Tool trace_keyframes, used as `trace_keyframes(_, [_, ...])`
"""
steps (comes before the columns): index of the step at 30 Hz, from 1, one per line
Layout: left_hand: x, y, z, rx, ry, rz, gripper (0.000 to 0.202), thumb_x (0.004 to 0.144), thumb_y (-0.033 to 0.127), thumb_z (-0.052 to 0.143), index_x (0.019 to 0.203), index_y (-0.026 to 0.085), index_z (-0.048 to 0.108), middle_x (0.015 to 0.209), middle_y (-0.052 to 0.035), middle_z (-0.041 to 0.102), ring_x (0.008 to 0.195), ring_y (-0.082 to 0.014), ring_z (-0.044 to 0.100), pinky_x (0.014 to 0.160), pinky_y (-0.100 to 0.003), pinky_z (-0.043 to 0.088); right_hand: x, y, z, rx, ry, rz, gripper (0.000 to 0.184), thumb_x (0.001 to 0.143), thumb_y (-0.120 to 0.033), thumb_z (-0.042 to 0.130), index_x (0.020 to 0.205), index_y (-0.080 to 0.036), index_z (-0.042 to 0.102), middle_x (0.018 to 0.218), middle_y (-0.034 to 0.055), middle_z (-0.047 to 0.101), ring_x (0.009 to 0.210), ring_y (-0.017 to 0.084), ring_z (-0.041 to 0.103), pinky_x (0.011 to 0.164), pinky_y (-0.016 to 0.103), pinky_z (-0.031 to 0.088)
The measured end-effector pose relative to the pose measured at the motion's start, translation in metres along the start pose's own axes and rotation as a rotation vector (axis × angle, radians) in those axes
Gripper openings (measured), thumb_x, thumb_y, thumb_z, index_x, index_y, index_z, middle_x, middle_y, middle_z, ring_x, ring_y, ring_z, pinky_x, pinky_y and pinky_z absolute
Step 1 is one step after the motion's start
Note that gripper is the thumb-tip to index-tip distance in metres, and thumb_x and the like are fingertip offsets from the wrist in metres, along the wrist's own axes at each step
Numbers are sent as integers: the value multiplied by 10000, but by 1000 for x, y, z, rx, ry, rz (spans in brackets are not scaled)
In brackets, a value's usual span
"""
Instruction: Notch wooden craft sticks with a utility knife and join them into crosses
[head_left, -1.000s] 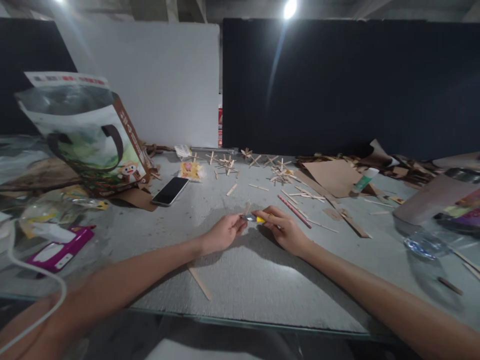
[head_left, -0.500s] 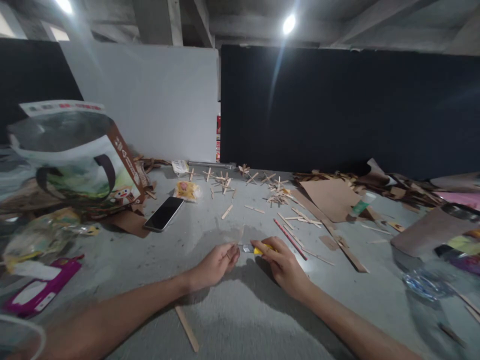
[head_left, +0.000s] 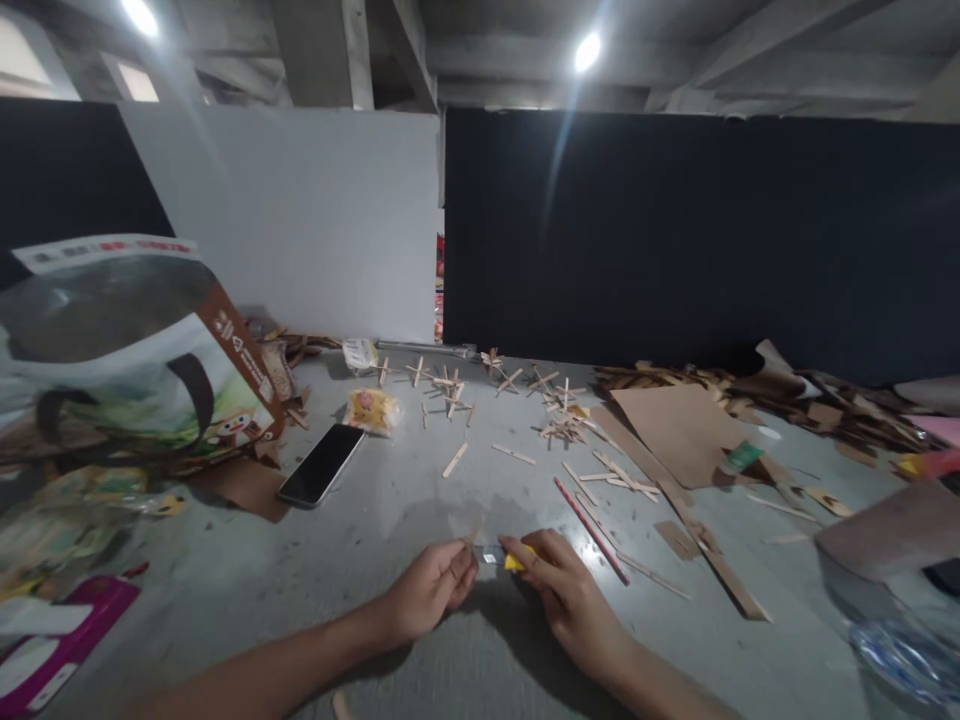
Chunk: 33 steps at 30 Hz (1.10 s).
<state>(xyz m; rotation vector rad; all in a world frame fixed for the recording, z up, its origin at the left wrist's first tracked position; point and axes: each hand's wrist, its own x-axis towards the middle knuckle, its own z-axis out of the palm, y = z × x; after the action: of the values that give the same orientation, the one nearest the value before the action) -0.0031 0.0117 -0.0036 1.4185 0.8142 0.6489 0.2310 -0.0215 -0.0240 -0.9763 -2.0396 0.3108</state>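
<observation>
In the head view, my right hand [head_left: 570, 590] is closed around a yellow utility knife [head_left: 516, 560], its metal blade pointing left. My left hand [head_left: 436, 588] has its fingers pinched on a thin wooden craft stick [head_left: 477, 532], whose tip sticks up past the fingertips. The blade's end meets the stick near those fingertips; whether it cuts into the wood is too small to tell. Right of my right hand lies a red patterned pencil-like rod [head_left: 592, 532]. Beyond both hands, two loose craft sticks lie flat, one a pale stick [head_left: 454, 459].
Crossed-stick pieces [head_left: 453, 388] stand at the back. A phone [head_left: 322, 466] and a yellow packet [head_left: 373, 412] lie left, near a large printed bag [head_left: 150, 370] and a purple tool [head_left: 71, 630]. Cardboard [head_left: 675, 430], scraps and a clear plastic item [head_left: 904, 655] occupy the right.
The camera has tilted up slightly, so the table things sit lower in view. Both hands keep their grip, with the blade still at the stick.
</observation>
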Motion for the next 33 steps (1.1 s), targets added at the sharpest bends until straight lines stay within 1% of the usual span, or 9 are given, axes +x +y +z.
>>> trace_keyframes(7, [-4, -1, -4, -4, 10, -47, 740, 854, 977, 463, 746, 246, 424, 602, 93, 335, 523, -102, 243, 507, -276, 196, 5, 2, 5, -15, 23, -25, 684, 1038, -29, 422, 1594, -406, 553, 1042, 89, 711, 901, 267, 693, 748, 381, 632])
trace_keyframes(12, [-5, 0, -5, -14, 15, -98, 742, 863, 976, 440, 761, 241, 437, 613, 90, 354, 524, -101, 243, 513, -274, 203, 7, 1, 5, -18, 20, -6, 685, 1040, -24, 427, 1607, -390, 543, 1054, 88, 716, 910, 266, 690, 756, 378, 622])
trace_keyframes(17, [-6, -2, -7, 0, 1, -117, 745, 885, 962, 425, 762, 228, 453, 630, 81, 369, 559, -105, 278, 539, -271, 222, 4, 1, 5, -34, 3, -2, 688, 1030, 12, 419, 1605, -342, 546, 1075, 99, 715, 931, 252, 685, 776, 358, 619])
trace_keyframes(22, [-5, -3, -8, -11, -12, -138, 751, 874, 970, 435, 765, 227, 459, 620, 84, 356, 553, -102, 264, 537, -269, 225, 0, 4, 7, -30, -4, 8, 699, 1003, 48, 405, 1582, -308, 572, 1080, 111, 714, 919, 255, 687, 752, 351, 621])
trace_keyframes(26, [-3, -4, -8, -28, -35, -157, 766, 851, 991, 430, 767, 230, 448, 609, 86, 370, 538, -94, 269, 534, -265, 222, 0, 2, 7, -6, -5, 30, 730, 985, 68, 411, 1593, -305, 564, 1082, 118, 711, 933, 253, 699, 770, 347, 633])
trace_keyframes(31, [-3, 0, -10, 2, -39, -165, 763, 876, 977, 412, 787, 221, 473, 624, 81, 369, 565, -102, 278, 545, -271, 223, 0, 0, 5, 25, -23, 62, 719, 968, 84, 421, 1557, -288, 601, 1100, 127, 709, 963, 255, 711, 814, 358, 637])
trace_keyframes(33, [-4, 1, -11, 11, -39, -166, 752, 887, 965, 419, 782, 222, 469, 624, 80, 373, 562, -102, 281, 545, -272, 223, 0, 0, 6, 34, -35, 72, 717, 972, 83, 425, 1561, -289, 596, 1107, 128, 704, 977, 258, 709, 828, 363, 633])
